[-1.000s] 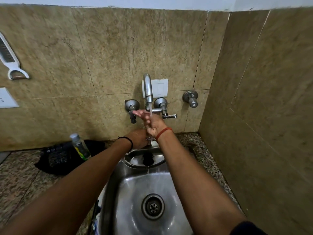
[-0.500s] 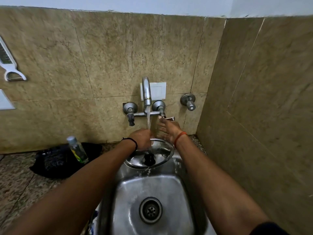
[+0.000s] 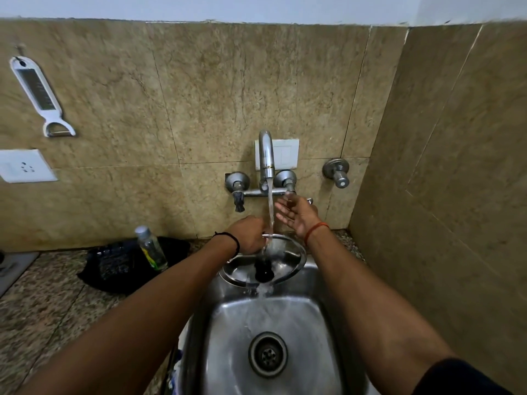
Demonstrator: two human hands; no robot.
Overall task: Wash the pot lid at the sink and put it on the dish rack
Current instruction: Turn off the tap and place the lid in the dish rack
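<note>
Pot lid (image 3: 282, 253): steel, round, with a black knob at its centre; it was held tilted over the back end of the sink, under the tap, its top face toward the camera.
Left hand (image 3: 249, 233): closed on the far left rim of the pot lid, a black band at the wrist.
Right hand (image 3: 298, 215): open and empty, fingers spread, palm turned toward the stream, raised just right of the water and in front of the right tap valve; a red thread circled the wrist.
Tap (image 3: 266, 155): wall-mounted, chrome, running; the stream fell between the two hands onto the lid and spilled off its lower edge.
Sink (image 3: 328, 323): stainless steel basin, wet, with the drain (image 3: 267, 354) near the camera.
Table (image 3: 42, 303): speckled stone, left of the sink, carrying a black bag (image 3: 119, 266) and a clear bottle (image 3: 151, 248) standing on it.
Wall: tan tiles, with a white peeler (image 3: 40, 95) hanging at upper left and a white socket (image 3: 24, 166) below it.
</note>
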